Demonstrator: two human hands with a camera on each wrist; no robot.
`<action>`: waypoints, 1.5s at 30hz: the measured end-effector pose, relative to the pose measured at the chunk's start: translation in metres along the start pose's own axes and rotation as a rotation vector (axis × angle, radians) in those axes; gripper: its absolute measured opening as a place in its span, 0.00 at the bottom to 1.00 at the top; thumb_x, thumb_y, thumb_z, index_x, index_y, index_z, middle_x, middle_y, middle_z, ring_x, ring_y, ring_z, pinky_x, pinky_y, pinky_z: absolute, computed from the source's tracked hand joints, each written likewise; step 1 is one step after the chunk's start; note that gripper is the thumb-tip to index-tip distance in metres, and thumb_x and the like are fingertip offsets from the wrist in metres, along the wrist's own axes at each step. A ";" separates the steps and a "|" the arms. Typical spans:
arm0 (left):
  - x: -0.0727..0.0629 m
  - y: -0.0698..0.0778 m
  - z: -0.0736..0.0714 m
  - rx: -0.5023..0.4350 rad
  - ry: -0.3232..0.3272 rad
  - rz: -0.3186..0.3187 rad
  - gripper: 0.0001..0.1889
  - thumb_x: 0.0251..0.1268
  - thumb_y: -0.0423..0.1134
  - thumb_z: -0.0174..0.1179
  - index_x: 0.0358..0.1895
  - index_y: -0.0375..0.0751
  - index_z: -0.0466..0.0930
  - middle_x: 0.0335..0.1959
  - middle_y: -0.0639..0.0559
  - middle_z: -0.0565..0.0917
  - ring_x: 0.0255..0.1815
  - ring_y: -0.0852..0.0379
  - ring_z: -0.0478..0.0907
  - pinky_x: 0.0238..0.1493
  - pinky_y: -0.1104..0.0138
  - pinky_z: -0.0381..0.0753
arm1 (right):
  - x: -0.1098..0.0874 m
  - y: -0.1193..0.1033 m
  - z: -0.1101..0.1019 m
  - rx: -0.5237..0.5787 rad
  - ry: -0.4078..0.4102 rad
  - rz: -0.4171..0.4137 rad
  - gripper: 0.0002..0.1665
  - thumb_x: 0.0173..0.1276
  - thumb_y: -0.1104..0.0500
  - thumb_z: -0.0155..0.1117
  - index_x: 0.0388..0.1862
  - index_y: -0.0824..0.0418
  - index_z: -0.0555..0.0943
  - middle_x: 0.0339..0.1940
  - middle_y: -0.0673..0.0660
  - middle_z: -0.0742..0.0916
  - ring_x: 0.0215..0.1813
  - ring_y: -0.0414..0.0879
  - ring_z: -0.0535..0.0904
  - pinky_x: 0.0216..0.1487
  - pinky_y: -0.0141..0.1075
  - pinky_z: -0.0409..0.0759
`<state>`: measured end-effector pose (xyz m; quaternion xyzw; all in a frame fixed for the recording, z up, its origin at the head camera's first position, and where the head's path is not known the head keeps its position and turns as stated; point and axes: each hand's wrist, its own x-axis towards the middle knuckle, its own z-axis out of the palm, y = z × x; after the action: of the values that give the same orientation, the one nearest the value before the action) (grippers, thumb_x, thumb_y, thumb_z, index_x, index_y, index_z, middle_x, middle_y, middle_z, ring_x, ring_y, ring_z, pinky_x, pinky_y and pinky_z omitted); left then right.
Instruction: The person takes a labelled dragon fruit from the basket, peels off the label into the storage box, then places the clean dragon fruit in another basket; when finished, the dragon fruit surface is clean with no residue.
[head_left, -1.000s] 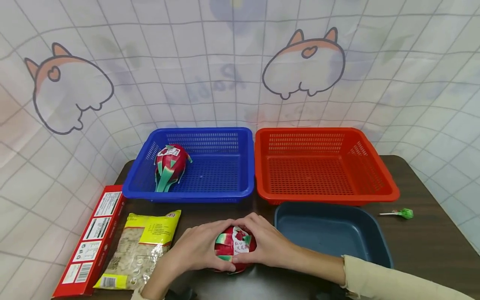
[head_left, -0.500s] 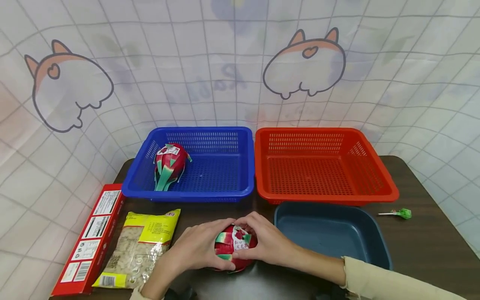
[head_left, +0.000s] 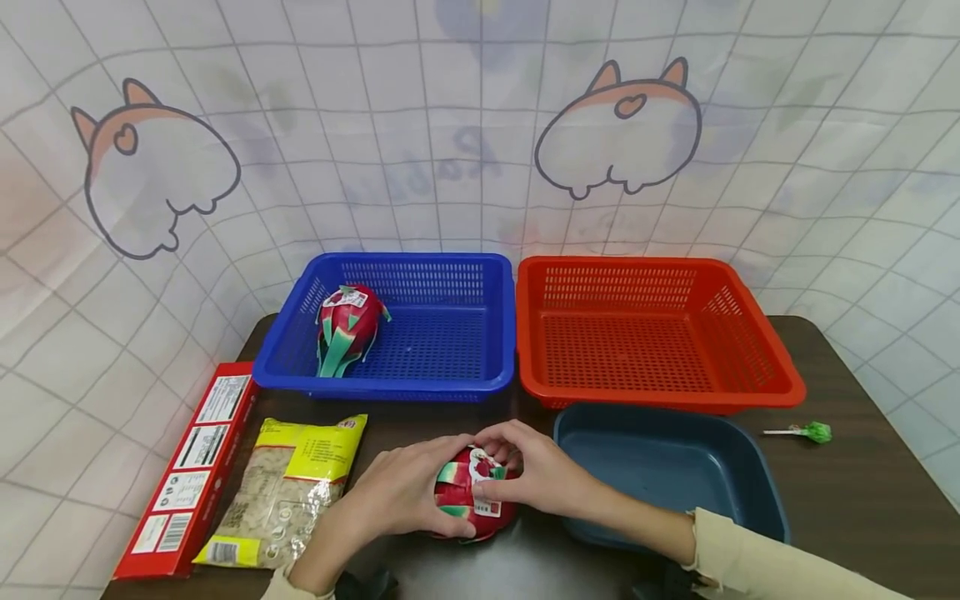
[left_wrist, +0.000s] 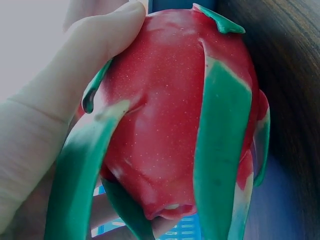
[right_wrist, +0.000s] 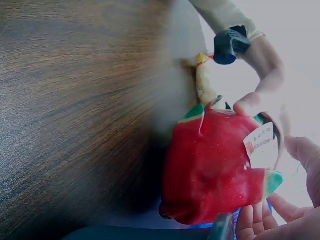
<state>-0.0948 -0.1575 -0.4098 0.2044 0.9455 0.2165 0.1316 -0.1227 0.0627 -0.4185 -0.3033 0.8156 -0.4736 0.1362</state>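
Note:
A red dragon fruit [head_left: 459, 477] with green-tipped scales and a white printed label [head_left: 486, 500] is low on the table, between both hands. My left hand [head_left: 408, 483] grips its left side, thumb toward the front; the left wrist view shows that thumb [left_wrist: 117, 27] along the red skin. From the other side my right hand [head_left: 543, 475] holds the fruit with bent fingers, its thumb at the label. In the right wrist view, the right fingertips [right_wrist: 252, 220] lie against the fruit's side and the label [right_wrist: 262, 145] faces the right thumb.
Behind stand a blue basket [head_left: 420, 387] with another dragon fruit [head_left: 352, 321] in it and a red basket [head_left: 660, 398]. A dark blue tray [head_left: 660, 467] sits at right, near a green lollipop [head_left: 813, 432]. A yellow bag [head_left: 288, 483] and red box [head_left: 191, 475] lie left.
My right fingers have shifted and bent more over the fruit, and more of the label's lower part shows beside the thumb. The left hand keeps its grip. The head view has shifted slightly.

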 end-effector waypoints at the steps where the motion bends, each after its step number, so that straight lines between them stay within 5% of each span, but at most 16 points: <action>1: 0.000 0.000 0.000 -0.006 -0.006 -0.004 0.49 0.40 0.71 0.68 0.70 0.55 0.66 0.59 0.58 0.79 0.50 0.59 0.77 0.44 0.60 0.82 | 0.000 0.000 0.000 0.009 -0.005 0.005 0.27 0.60 0.50 0.72 0.54 0.60 0.78 0.42 0.53 0.81 0.41 0.38 0.75 0.43 0.28 0.79; 9: -0.001 0.000 0.002 0.000 -0.006 -0.008 0.51 0.40 0.72 0.68 0.71 0.53 0.65 0.63 0.56 0.78 0.54 0.56 0.78 0.49 0.55 0.83 | 0.008 -0.001 -0.007 0.103 -0.068 0.081 0.15 0.71 0.58 0.59 0.52 0.65 0.79 0.39 0.57 0.84 0.39 0.40 0.76 0.43 0.26 0.78; 19: 0.000 0.000 0.000 -0.017 -0.023 -0.015 0.50 0.41 0.71 0.68 0.70 0.56 0.65 0.63 0.57 0.77 0.54 0.57 0.77 0.48 0.55 0.82 | 0.022 0.005 -0.013 0.154 -0.109 0.181 0.11 0.65 0.62 0.65 0.45 0.65 0.82 0.36 0.57 0.85 0.37 0.42 0.78 0.38 0.26 0.79; 28: 0.001 0.001 -0.001 -0.018 -0.043 -0.036 0.50 0.40 0.70 0.69 0.70 0.56 0.64 0.64 0.56 0.76 0.56 0.55 0.76 0.48 0.53 0.81 | 0.025 0.008 -0.018 0.057 -0.136 0.222 0.10 0.63 0.55 0.69 0.35 0.61 0.84 0.28 0.50 0.85 0.30 0.38 0.75 0.32 0.28 0.75; 45: 0.001 0.002 -0.002 -0.017 -0.043 -0.043 0.50 0.40 0.69 0.70 0.71 0.55 0.64 0.65 0.54 0.75 0.58 0.52 0.75 0.51 0.49 0.80 | 0.020 0.005 -0.016 -0.101 -0.170 0.040 0.07 0.72 0.60 0.57 0.35 0.61 0.75 0.24 0.48 0.77 0.26 0.33 0.68 0.27 0.25 0.69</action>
<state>-0.0957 -0.1558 -0.4076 0.1875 0.9448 0.2170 0.1584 -0.1481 0.0636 -0.4132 -0.3326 0.8298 -0.4014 0.1990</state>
